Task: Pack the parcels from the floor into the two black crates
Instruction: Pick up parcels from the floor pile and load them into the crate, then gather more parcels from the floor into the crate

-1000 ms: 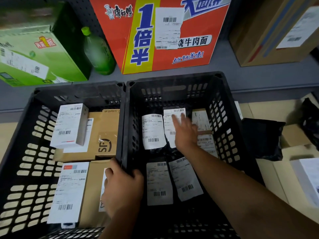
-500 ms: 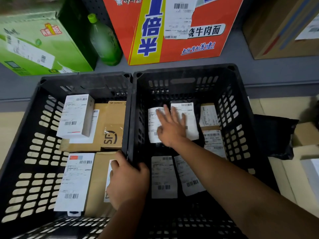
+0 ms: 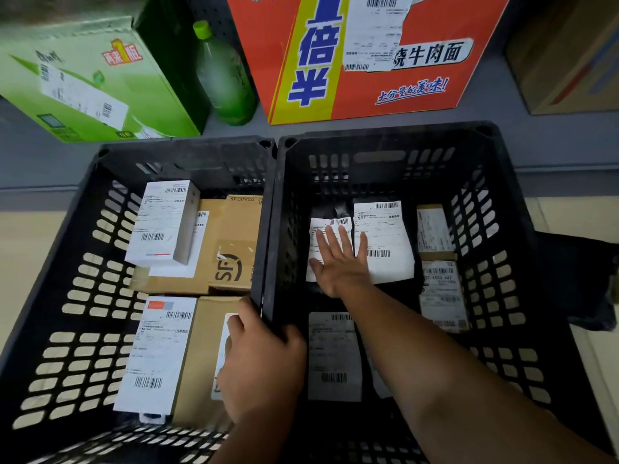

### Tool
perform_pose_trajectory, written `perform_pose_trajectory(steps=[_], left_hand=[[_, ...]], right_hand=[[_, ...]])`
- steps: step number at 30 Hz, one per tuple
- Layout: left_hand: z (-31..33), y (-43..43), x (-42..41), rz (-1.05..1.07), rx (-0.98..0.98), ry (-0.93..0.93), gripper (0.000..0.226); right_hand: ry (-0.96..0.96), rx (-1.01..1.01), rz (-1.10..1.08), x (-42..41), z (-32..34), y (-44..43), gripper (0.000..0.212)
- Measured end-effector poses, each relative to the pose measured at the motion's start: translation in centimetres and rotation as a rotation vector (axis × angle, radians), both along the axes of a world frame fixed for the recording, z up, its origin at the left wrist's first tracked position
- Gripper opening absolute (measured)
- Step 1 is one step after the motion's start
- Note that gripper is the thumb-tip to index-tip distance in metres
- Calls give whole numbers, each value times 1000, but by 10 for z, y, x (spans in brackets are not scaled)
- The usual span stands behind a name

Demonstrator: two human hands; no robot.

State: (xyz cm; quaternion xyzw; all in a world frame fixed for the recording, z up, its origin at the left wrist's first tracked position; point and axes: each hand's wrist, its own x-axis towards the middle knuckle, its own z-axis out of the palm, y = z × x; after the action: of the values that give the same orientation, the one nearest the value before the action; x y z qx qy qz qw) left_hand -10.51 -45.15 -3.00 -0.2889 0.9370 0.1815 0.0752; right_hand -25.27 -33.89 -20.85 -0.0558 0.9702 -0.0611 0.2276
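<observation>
Two black crates stand side by side. The left crate [image 3: 77, 296] holds brown cardboard boxes [image 3: 231, 242] and white boxes [image 3: 160, 226]. The right crate [image 3: 495, 209] holds several black bag parcels with white labels. My right hand [image 3: 338, 262] lies flat, fingers straight, pressing on a labelled black parcel [image 3: 318, 239] at the far left of the right crate. Beside it lies another labelled parcel [image 3: 385, 242]. My left hand [image 3: 261, 366] grips the shared rim between the two crates, fingers curled over the edge.
A red noodle carton [image 3: 361, 55], a green carton [image 3: 87, 82] and a green bottle [image 3: 224, 78] stand on the grey shelf behind the crates. A brown box [image 3: 569, 55] sits at the far right. A black bag [image 3: 576, 279] lies on the floor right of the crates.
My right hand has slid leftward across the parcels, from the middle label onto the left one. The view has tilted down a little. My left hand keeps its grip on the rim.
</observation>
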Motion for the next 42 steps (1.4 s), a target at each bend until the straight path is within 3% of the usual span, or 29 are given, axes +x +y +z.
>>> perform_pose_trajectory(steps=[5,10,12,17,21,23,26,28,30,31,33,36,38,40,42], left_hand=[[-3,-1,-1,4,9,24,48],[-5,-1,-1,9,11,41,45],[-5,-2,0,-3,27,56,45],[-4,-6,2,-22,87,35,51],[-1,-9,3,-32,126,0,54],[1,-12,0,-50,156,-59,65],[13,-14,-10,3,229,-152,102],[23,-4,-12,-27,104,-147,109],[35,27,-5,-251,-57,-72,104],[40,51,-1,-380,-44,-49,102],[46,109,11,-502,174,-79,97],[40,194,25,-463,558,-154,98],[33,238,34,-386,702,-166,101],[19,271,40,-298,736,-173,95],[9,287,46,-206,682,-135,71]], right_hand=[[-53,-40,27,-5,8,3,70],[102,-451,-198,-6,42,31,49],[147,-464,-264,-2,64,50,47],[36,-497,-409,13,137,105,44],[69,-490,-423,25,209,157,25],[103,-465,-440,39,241,183,22],[164,-456,-486,70,279,231,20],[179,-444,-550,100,292,269,21],[167,-457,-657,138,291,303,17],[156,-480,-724,157,285,319,16],[118,-501,-862,194,264,345,19],[22,-450,-1024,241,222,370,14],[-32,-451,-1100,261,192,381,25],[-56,-420,-1166,275,167,388,44],[-63,-417,-1227,282,143,394,53]])
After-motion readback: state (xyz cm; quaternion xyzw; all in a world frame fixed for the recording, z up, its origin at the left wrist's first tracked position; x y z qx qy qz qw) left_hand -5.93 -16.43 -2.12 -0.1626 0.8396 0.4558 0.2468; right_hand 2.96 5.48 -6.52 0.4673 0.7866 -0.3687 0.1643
